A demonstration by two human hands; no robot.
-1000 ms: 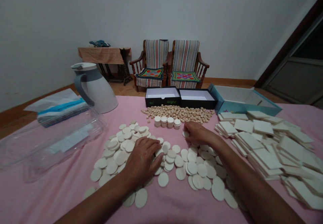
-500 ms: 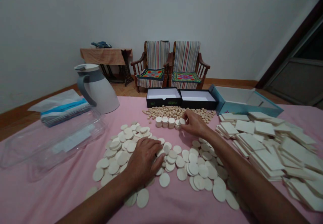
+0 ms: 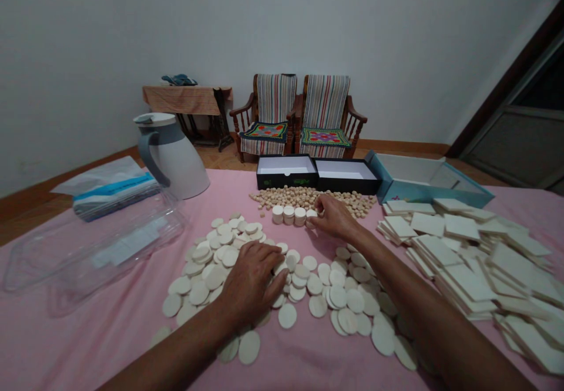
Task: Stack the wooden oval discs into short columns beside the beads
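Observation:
My left hand (image 3: pixel 255 273) lies palm down over a loose pile of pale round wooden discs (image 3: pixel 214 276), its fingers spread and resting on some of them. Beyond it stands a short row of disc stacks (image 3: pixel 288 215). At the right end of that row, my right hand (image 3: pixel 333 216) has its fingertips closed on a wooden disc (image 3: pixel 311 213) at the top of the last stack. The fingers partly cover that stack. Another spread of discs (image 3: pixel 338 296) lies between my two forearms.
Small wooden beads (image 3: pixel 286 195) lie behind the stacks, before two black boxes (image 3: pixel 286 180). A blue box (image 3: pixel 436 190) and square wooden pieces (image 3: pixel 467 279) are on the right. A jug (image 3: pixel 185 165), tissue pack (image 3: pixel 114 194) and clear plastic container (image 3: pixel 118 250) stand left on the pink cloth (image 3: pixel 304 356).
My right hand has moved slightly left and down, bringing the disc onto the rightmost stack. My left hand stays on the pile.

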